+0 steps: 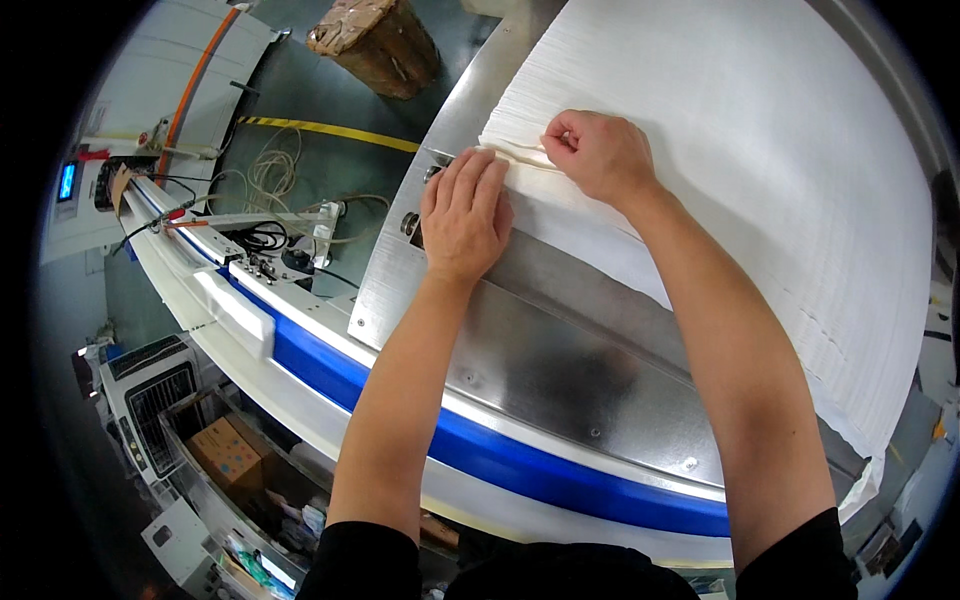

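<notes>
A tall stack of thin white sheets (760, 150), paper or cloth I cannot tell, covers the metal bed with many layered edges facing left. My right hand (603, 158) is closed at the stack's left edge, thumb and forefinger pinching the edge of a cream-white sheet (528, 156). To its left, my left hand (464, 212) lies with fingers extended over the metal plate (560, 360) at the stack's corner. Its fingertips touch the near end of the same pale edge. Under the right wrist, a smooth white flap (590, 240) hangs down toward the plate.
A blue strip (480, 460) and white rail run along the machine's near side. Two metal knobs (410, 224) sit by my left hand. Coiled cables (272, 172) and a brown wrapped bin (378, 45) stand beyond. Lower left is a cart with a cardboard box (226, 455).
</notes>
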### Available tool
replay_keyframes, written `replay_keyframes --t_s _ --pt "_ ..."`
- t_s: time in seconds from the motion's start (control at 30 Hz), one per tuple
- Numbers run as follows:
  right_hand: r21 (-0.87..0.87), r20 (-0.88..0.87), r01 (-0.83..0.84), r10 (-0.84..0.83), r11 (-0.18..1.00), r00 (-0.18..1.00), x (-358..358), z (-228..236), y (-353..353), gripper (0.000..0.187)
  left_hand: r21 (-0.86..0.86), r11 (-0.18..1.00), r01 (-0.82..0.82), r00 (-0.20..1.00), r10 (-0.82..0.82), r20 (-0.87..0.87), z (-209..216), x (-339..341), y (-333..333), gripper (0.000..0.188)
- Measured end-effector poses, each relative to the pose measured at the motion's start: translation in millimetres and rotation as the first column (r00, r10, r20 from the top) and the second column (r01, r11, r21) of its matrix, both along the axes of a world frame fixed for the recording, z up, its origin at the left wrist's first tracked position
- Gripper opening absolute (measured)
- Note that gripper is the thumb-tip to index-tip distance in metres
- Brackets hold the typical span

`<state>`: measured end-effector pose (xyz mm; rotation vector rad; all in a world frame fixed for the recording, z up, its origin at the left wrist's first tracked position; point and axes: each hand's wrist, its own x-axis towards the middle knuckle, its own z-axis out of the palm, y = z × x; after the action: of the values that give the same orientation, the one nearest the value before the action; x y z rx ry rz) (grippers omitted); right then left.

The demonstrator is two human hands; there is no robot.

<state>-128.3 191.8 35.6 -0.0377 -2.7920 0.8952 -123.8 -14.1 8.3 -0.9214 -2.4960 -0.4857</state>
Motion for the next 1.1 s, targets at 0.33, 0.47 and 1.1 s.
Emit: replay_keyframes --t_s 0.33,0.47,1.1 --pt "-0.096 0.076 0.009 -0.002 0.995 0.997 8.4 13.9 -3.8 0.017 -0.035 0.999 -0.023 1.0 0.022 -0.014 4.2 21.4 -22.1 0.037" --pt "-0.23 0.018 -0.04 0.045 0.972 0.999 57.0 32.2 -13.8 0.02 -0.079 0.995 0.068 0.997 -0.071 -0.032 14.0 18.1 -31.0 0.038" --pt "0.616 0.081 0.633 -0.838 0.468 0.54 584.5 21.6 361.1 0.049 -0.98 0.066 0.189 0.981 0.022 0.191 47.5 -20.6 65.7 0.031"
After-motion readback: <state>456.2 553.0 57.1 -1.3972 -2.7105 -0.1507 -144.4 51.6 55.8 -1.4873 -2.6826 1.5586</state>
